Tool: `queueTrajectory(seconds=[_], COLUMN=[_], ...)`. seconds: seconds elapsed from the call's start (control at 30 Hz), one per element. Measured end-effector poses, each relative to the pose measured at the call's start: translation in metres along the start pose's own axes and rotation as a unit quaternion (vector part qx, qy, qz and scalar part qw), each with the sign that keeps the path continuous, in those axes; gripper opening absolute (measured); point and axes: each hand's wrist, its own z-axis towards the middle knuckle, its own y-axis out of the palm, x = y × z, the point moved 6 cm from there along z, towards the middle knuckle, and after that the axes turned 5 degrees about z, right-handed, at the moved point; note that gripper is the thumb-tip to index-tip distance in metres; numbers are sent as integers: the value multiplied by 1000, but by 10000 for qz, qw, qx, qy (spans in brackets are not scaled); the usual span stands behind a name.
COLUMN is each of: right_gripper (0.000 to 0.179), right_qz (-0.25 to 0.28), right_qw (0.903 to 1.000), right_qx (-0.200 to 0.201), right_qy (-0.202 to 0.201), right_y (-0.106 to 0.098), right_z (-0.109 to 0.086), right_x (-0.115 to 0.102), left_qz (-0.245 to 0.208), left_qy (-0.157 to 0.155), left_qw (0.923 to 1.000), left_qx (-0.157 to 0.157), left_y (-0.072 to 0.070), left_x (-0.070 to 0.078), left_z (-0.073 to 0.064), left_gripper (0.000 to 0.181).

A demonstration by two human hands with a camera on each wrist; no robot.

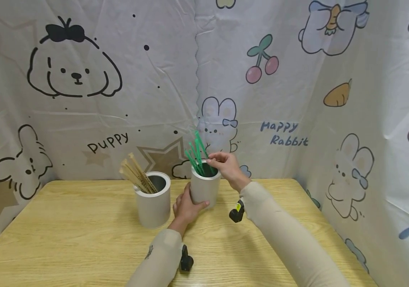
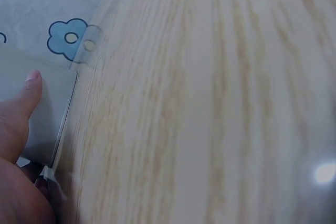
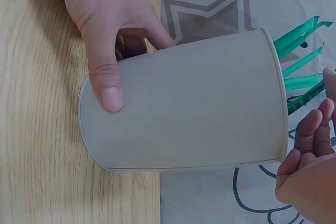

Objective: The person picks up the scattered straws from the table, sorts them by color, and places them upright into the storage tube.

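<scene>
A whitish cylindrical pot [image 1: 204, 189] stands toward the back of the table, holding several thin green wrapped sticks [image 1: 197, 153]. My left hand [image 1: 188, 206] grips the pot low down, thumb across its front and fingers round its left side. At the rim, my right hand [image 1: 228, 169] pinches one green stick [image 3: 310, 97] between thumb and finger; black print shows on its wrapper. The left wrist view catches only the left thumb [image 2: 32, 92] against the pot wall [image 2: 52, 108].
To the left stands a second whitish pot [image 1: 154, 211], with several tan printed sticks [image 1: 136, 174] leaning left in it. Both pots are on a wood-grain table [image 1: 82, 223]. A printed cloth curtain [image 1: 147, 99] hangs behind and at the sides.
</scene>
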Motion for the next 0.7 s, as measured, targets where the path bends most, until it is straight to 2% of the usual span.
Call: queueTrajectory(seconds=[0.4,0.7], right_gripper=[26,24], right_qz=[-336,-520], right_qw=[9993,9982], right_qx=[-160,-296], right_qy=[-60,104], right_y=[4,5], right_z=[2,3], right_x=[-3,-4], left_qz=[43,-28], left_qy=[21,-13], left_qw=[10000,10000], left_qx=[20,1], left_y=[-2,-2], left_x=[1,2], left_z=[-1,-2], left_gripper=[99,98])
